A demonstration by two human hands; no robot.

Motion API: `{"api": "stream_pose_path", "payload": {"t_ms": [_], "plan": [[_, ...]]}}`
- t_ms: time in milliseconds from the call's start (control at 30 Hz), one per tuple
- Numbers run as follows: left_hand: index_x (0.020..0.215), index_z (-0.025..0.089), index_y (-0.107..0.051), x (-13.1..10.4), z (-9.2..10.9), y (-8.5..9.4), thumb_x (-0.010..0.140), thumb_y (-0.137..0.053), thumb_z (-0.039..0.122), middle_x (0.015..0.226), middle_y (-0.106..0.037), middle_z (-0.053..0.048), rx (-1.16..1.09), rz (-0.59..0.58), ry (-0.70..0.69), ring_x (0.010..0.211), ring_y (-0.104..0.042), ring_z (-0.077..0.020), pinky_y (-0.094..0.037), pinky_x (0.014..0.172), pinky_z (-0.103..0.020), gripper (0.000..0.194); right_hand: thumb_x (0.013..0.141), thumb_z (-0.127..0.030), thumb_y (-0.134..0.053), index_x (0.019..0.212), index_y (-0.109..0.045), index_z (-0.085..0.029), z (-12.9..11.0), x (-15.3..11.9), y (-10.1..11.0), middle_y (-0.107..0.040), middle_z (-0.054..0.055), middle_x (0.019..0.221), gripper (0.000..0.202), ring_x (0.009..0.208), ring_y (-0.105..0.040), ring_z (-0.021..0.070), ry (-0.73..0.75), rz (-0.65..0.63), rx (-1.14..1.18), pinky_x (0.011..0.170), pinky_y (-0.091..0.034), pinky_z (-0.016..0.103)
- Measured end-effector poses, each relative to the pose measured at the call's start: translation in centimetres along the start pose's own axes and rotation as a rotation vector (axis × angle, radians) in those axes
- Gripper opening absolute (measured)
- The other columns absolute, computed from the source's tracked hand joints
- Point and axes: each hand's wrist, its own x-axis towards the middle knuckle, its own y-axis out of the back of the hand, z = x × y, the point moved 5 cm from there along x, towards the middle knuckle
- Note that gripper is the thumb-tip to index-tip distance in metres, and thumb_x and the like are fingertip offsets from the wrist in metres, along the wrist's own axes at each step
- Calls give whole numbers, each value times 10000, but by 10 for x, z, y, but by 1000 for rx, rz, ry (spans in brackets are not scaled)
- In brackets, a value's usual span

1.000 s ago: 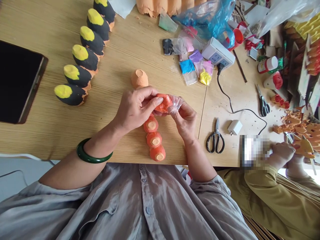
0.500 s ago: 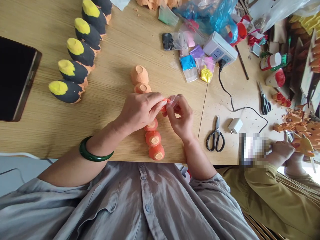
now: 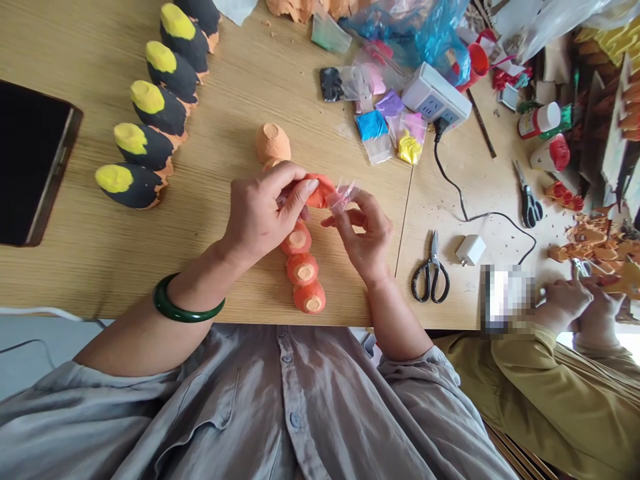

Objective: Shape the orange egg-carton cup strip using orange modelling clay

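Observation:
Between my hands is a lump of orange-red modelling clay (image 3: 320, 191), partly in a small clear plastic bag (image 3: 344, 195). My left hand (image 3: 267, 207) pinches the clay between thumb and fingers. On the other side, my right hand (image 3: 365, 230) is closed on the bag's edge. Below them a row of joined egg-carton cups (image 3: 305, 269) lies on the table, running away from me. Its near cups are coated orange-red with bare peach tops, and the far cup (image 3: 273, 141) is plain peach. My left hand hides some of the middle cups.
Black carton pieces with yellow tops (image 3: 156, 107) stand at the left beside a dark phone (image 3: 35, 163). Clay packets (image 3: 373, 125), a power strip (image 3: 436, 97), black-handled scissors (image 3: 431, 273) and a white charger (image 3: 471, 250) lie rightward. A co-worker's hands (image 3: 565, 300) are far right.
The clay has come further out of the bag and shows as a larger lump. My left hand has shifted slightly left and my hands are further apart.

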Motion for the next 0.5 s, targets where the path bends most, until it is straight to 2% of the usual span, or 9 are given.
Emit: {"api": "stream_pose_path", "payload": {"t_ms": [33, 100, 167, 200, 300, 367, 500], "plan": [[974, 275, -725, 0, 0, 0, 1261, -612, 556, 722, -767, 28, 2, 1, -7, 569, -748, -165, -533, 577, -303, 417, 1091, -581, -875, 1264, -832, -326, 1, 0, 0, -840, 21, 1165, 312, 730, -796, 136, -26, -1, -10, 694, -684, 312], [984, 273, -751, 0, 2, -1, 1258, -587, 592, 728, -777, 15, 34, -5, -30, 590, -765, -178, -561, 605, -312, 452, 1091, -556, -884, 1278, -848, -325, 0, 2, 0, -817, -17, 975, 300, 612, -679, 106, -53, -37, -32, 595, -598, 287], [996, 269, -777, -1, 1, 0, 1257, -569, 627, 764, -805, 0, 84, -9, -18, 631, -789, -185, -576, 624, -314, 489, 1079, -576, -899, 1211, -845, -297, -1, 4, 0, -740, -54, 791, 314, 549, -600, 96, -69, -81, -31, 512, -511, 265], [1000, 269, -782, -1, 0, 0, 1256, -569, 634, 801, -829, -4, 100, -8, 2, 652, -802, -179, -567, 612, -308, 494, 1070, -590, -909, 1154, -833, -282, -3, 5, 1, -724, -60, 753, 328, 546, -604, 96, -73, -100, -9, 500, -503, 257], [998, 270, -767, 0, -3, 2, 1254, -600, 637, 890, -875, 28, 87, 10, 76, 679, -822, -139, -500, 532, -280, 478, 1077, -588, -910, 1026, -784, -262, -10, 8, 2, -778, -40, 778, 353, 570, -687, 101, -78, -134, 147, 519, -571, 243], [991, 265, -760, 1, -3, 3, 1245, -630, 656, 846, -862, 64, 46, 46, 81, 638, -806, -110, -467, 491, -267, 483, 1082, -588, -907, 1023, -778, -263, -11, 10, 2, -780, -47, 754, 354, 524, -680, 97, -124, -157, 258, 498, -577, 239], [963, 257, -756, 1, -1, 2, 1224, -649, 706, 817, -857, 38, -12, 83, 97, 598, -803, -126, -456, 451, -265, 530, 921, -732, -999, 994, -748, -266, -9, 14, 1, -699, -93, 653, 534, 419, -594, 90, -229, -119, 370, 409, -502, 228]]}}
